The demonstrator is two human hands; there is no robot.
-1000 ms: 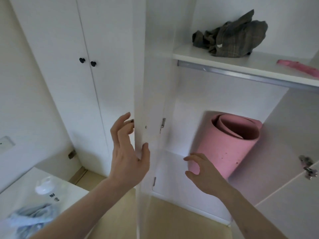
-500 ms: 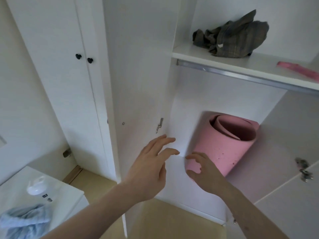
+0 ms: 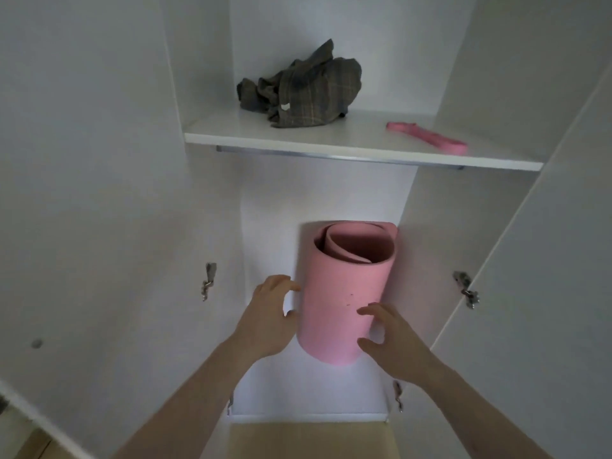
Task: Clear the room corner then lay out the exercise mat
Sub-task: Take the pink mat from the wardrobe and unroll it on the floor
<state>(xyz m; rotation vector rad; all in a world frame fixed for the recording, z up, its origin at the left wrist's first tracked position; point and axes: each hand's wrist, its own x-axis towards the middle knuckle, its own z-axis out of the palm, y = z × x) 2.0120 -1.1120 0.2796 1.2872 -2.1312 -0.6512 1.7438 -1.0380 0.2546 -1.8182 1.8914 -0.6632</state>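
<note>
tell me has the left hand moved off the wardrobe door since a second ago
Yes. The left hand has left the door edge and gone right, into the wardrobe, now beside the rolled pink mat below the shelf.

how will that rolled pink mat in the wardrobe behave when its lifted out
The rolled pink foam exercise mat looks light for its bulk. Nothing visible binds it, and its inner layers sit loosely coiled at the top, so it may loosen or unroll when lifted. It stands upright on one end, so a sideways push could tip it. The left hand and right hand flank it, which should steady it.
</note>
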